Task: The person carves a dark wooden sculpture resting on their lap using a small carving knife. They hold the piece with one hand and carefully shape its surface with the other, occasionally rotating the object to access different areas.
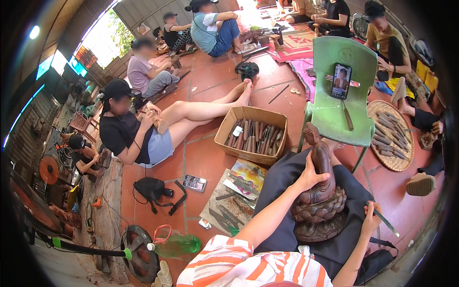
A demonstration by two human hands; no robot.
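Left hand (pixel 313 179), half-curled, holds statue (pixel 323 165); right hand (pixel 370 220), closed, grips flat tool (pixel 385 222) right of statue. Loose hold could let statue tip; tool slip could gouge it.

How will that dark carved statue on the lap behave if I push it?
The statue looks solid and wooden, so probably stiff and fairly heavy. Resting on draped trousers, it may tip if the left hand stops steadying it. Its glossy torso could be slippery; the petalled base likely grips better.

no readable lettering, propped phone screen (pixel 341 80), details too small
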